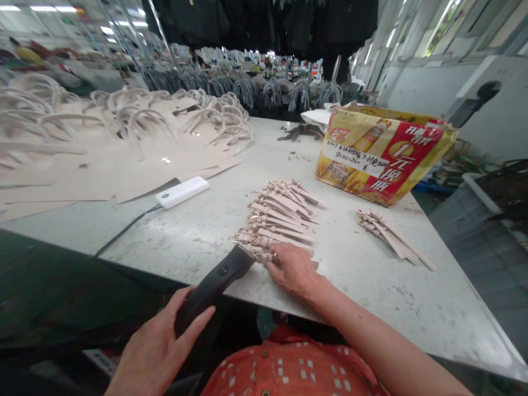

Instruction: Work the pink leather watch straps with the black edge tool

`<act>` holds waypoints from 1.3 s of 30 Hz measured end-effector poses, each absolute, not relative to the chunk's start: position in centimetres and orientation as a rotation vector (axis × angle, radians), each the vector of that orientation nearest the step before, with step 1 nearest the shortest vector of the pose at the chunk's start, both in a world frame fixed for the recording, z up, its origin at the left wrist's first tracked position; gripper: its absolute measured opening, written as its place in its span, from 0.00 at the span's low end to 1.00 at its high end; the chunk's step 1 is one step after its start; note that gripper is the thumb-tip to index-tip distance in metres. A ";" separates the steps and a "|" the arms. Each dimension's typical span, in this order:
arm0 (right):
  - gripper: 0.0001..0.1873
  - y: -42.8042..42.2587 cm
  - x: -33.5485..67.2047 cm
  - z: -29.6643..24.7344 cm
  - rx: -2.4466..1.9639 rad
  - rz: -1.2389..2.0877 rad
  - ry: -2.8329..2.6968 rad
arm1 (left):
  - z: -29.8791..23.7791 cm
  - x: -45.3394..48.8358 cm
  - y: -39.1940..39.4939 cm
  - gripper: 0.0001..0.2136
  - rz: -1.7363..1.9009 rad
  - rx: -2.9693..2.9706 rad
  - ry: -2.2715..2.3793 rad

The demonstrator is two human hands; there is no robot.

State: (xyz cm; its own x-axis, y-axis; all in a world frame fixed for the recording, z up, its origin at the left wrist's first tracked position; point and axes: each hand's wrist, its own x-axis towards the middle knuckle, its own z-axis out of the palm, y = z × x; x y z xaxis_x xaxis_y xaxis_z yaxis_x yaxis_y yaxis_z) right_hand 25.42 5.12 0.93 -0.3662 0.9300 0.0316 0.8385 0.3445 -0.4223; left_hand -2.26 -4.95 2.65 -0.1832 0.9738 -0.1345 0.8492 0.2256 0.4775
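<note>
My left hand (159,338) is wrapped round a black electric clipper (218,283), its blade end pointing up and right toward a row of straps. Short beige straps with gold buckles (284,212) lie overlapping in a row in the middle of the table. At the near end of that row, my right hand (295,269) has thumb and fingers closed on a buckle strap (264,257). The clipper's head is close to the strap's buckle end; whether they touch I cannot tell. A smaller bunch of straps (385,236) rests farther right.
Beige bag pieces with looped handles (165,135) cover the table's left side. A white power bank (182,192) with a black cable lies before them. Behind the small bunch stands a yellow-red carton (371,159). A grey bin (478,236) is beyond the right table edge.
</note>
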 end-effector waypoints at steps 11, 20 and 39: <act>0.08 2.2 28.5 0.9 -1.610 0.646 -2.261 | 3.1 -1.4 -5.2 0.21 0.146 1.943 2.032; 0.04 2.2 28.5 -1.6 -1.424 0.447 -2.228 | 5.1 0.9 -3.4 0.26 -0.296 2.027 1.979; 0.05 2.2 30.4 -2.1 -1.330 0.449 -2.219 | 8.0 3.9 -1.2 0.15 -0.604 1.945 1.902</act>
